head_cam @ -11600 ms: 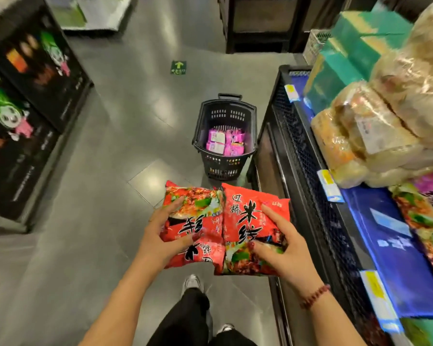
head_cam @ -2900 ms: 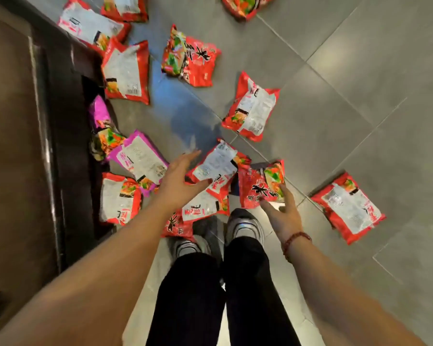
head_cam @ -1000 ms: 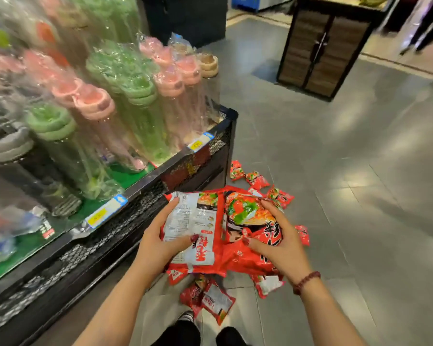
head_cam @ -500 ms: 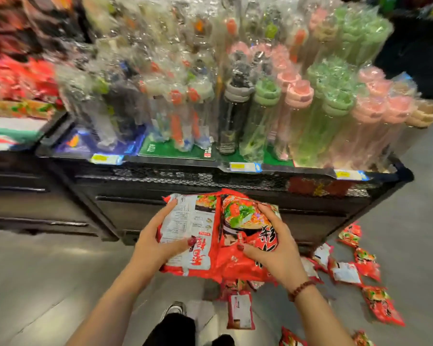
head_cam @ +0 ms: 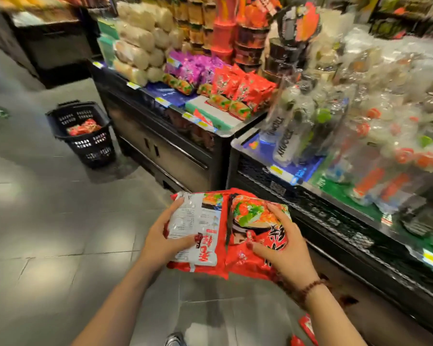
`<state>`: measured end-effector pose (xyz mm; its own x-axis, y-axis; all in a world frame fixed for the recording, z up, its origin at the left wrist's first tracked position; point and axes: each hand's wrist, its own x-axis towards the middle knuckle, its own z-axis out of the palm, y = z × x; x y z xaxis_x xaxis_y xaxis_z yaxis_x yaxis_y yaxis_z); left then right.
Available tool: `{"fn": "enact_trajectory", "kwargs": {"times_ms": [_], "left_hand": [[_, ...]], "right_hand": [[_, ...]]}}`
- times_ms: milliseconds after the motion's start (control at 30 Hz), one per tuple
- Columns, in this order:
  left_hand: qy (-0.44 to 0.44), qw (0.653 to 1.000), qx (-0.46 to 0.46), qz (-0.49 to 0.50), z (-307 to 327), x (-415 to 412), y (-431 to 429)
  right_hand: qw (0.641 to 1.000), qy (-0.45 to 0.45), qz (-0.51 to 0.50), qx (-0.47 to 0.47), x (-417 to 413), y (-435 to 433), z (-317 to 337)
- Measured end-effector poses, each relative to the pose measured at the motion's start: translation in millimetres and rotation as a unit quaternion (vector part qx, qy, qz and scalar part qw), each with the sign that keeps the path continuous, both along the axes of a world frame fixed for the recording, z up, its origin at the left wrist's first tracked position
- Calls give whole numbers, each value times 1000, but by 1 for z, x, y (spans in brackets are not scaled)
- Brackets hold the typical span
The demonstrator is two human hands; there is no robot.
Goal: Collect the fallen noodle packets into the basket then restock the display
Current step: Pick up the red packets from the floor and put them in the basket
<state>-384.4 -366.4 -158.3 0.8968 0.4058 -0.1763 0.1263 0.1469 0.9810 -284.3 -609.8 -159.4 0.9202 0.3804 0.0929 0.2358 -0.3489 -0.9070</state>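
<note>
I carry red noodle packets at waist height. My left hand (head_cam: 164, 239) grips a packet turned back side up (head_cam: 198, 231), white label showing. My right hand (head_cam: 284, 248) grips a packet with its picture side up (head_cam: 250, 221); more red packets lie under both. The black basket (head_cam: 95, 151) stands on the floor at the far left by the display corner, with red packets (head_cam: 84, 127) inside. On the display shelf (head_cam: 210, 126) red noodle packets (head_cam: 240, 89) are stacked beside purple ones (head_cam: 193, 68). A fallen red packet (head_cam: 308, 325) lies near my feet.
Black display units run along the right, the nearer one (head_cam: 335, 208) loaded with wrapped bottles (head_cam: 298, 116). Bagged pale goods (head_cam: 140, 43) and stacked noodle bowls (head_cam: 250, 38) fill the far shelf. Grey tiled floor (head_cam: 48, 233) spreads to the left. Another dark stand (head_cam: 50, 46) is at the back left.
The view has swung left: the bottle display has slid to the right, and the noodle shelf and basket have come into view. Both hands still hold the same packets.
</note>
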Motion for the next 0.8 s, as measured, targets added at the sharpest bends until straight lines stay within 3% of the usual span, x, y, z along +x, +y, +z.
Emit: {"fn": "enact_trajectory", "kwargs": {"times_ms": [233, 467, 800], "left_hand": [[15, 993, 23, 118, 9, -33, 146], [11, 968, 61, 242, 14, -43, 230], [17, 938, 80, 338, 6, 31, 324]], "right_hand": [[993, 4, 122, 2, 25, 173, 4], [974, 5, 225, -17, 53, 301, 10], [947, 4, 322, -8, 160, 441, -6]]}}
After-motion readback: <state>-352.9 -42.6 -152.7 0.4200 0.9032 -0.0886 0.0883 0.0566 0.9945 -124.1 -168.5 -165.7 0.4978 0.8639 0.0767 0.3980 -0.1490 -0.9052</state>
